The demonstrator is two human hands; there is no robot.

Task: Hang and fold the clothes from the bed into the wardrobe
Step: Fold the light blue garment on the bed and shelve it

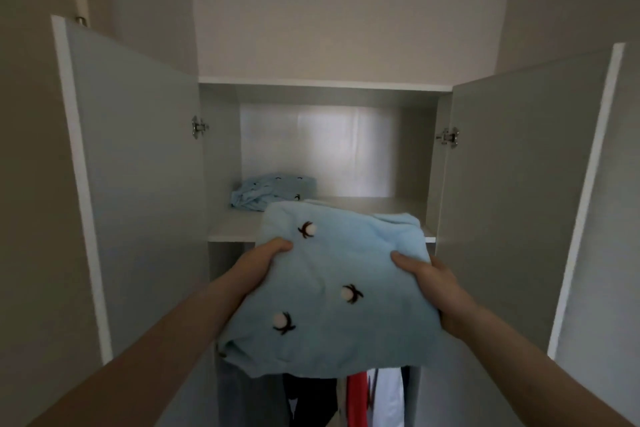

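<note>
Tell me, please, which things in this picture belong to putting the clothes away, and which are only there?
Part of the job:
- folded blue garment, gripped by left hand and right hand
- wardrobe shelf
- blue garment already on the shelf
- hanging clothes below

Only there:
- open left door
- open right door
- door hinges

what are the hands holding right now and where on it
A folded light blue garment: left hand grips its left edge, right hand its right edge, thumbs on top.
</note>
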